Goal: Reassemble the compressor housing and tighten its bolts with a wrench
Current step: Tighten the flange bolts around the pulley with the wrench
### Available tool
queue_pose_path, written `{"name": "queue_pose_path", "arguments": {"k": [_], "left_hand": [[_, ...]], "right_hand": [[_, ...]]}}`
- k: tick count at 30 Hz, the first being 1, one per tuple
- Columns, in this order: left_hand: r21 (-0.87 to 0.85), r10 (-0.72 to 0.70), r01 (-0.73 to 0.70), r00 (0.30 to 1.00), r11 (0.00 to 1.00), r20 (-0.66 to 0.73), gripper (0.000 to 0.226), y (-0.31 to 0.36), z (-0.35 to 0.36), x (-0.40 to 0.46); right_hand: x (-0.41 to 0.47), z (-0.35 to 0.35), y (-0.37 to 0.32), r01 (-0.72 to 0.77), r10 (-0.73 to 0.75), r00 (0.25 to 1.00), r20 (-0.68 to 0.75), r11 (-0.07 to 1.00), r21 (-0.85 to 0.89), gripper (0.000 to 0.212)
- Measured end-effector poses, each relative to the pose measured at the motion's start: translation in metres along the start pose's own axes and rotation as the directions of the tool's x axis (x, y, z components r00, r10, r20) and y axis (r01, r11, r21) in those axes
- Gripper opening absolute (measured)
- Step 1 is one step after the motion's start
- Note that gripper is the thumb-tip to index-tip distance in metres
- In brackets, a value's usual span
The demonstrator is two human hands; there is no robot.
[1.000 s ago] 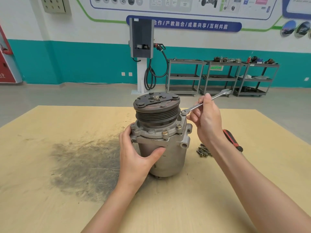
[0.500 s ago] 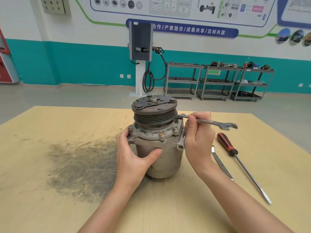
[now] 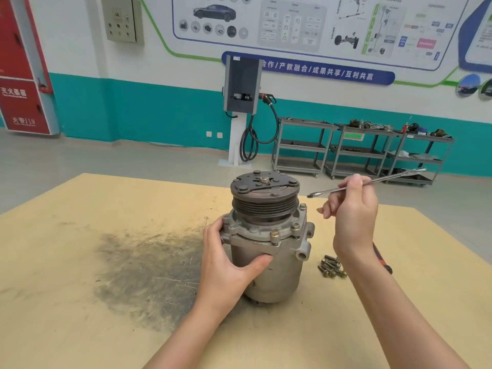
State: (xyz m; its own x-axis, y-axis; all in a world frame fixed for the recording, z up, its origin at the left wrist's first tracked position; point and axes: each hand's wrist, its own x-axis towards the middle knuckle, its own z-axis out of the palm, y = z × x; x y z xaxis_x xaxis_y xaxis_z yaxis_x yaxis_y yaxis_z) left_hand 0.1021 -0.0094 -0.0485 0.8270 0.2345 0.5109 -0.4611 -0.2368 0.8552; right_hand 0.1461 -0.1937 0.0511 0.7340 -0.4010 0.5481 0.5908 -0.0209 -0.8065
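Standing upright, grey compressor (image 3: 269,251), left hand (image 3: 229,265) gripping it, right hand (image 3: 354,214) pinching wrench (image 3: 386,181).

1. The wall (image 3: 165,62) is white above and teal below, across the top of the frame.
2. A large diagram poster (image 3: 306,25) with a blue caption banner (image 3: 316,69) fills the upper centre.
3. A red cabinet (image 3: 21,75) stands at the far left, a beige electrical panel (image 3: 122,18) beside it.
4. A grey charging unit (image 3: 242,86) with a looped black cable (image 3: 253,139) stands at centre.
5. Grey metal shelving carts (image 3: 362,150) line the right.
6. The floor (image 3: 106,155) is grey.
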Motion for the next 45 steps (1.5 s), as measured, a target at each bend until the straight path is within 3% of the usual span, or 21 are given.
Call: {"name": "queue_pose_path", "arguments": {"k": [4,10,18,26,31,37,45], "left_hand": [[0.007,0.003,-0.003,1.000,1.000,0.001,0.086,-0.002,0.000,0.000],[-0.003,0.010,-0.010,1.000,1.000,-0.005,0.086,-0.002,0.001,0.001],[0.000,0.005,-0.005,1.000,1.000,0.002,0.100,-0.004,0.001,0.001],[-0.007,0.009,-0.009,1.000,1.000,0.006,0.097,-0.001,0.002,0.000],[-0.007,0.018,-0.018,1.000,1.000,0.014,0.102,-0.001,0.003,0.000],[0.004,0.024,-0.024,1.000,1.000,-0.004,0.104,0.000,0.004,-0.001],[0.010,0.020,-0.020,1.000,1.000,-0.014,0.103,0.000,0.004,0.000]], "right_hand": [[0.019,-0.003,0.016,-0.351,0.340,0.929,0.143,0.934,0.060,0.032],[0.024,-0.006,0.024,-0.590,0.518,0.797,0.310,0.778,0.217,0.035],[0.033,-0.006,0.012,-0.668,0.586,0.731,0.351,0.720,0.189,0.035],[0.040,-0.003,0.008,-0.704,0.630,0.667,0.399,0.707,0.061,0.035],[0.048,-0.001,0.005,-0.720,0.680,0.595,0.428,0.688,-0.094,0.035],[0.050,0.000,0.005,-0.784,0.718,0.509,0.475,0.615,-0.088,0.035],[0.043,-0.005,0.003,-0.763,0.678,0.570,0.464,0.647,-0.009,0.034]]}}
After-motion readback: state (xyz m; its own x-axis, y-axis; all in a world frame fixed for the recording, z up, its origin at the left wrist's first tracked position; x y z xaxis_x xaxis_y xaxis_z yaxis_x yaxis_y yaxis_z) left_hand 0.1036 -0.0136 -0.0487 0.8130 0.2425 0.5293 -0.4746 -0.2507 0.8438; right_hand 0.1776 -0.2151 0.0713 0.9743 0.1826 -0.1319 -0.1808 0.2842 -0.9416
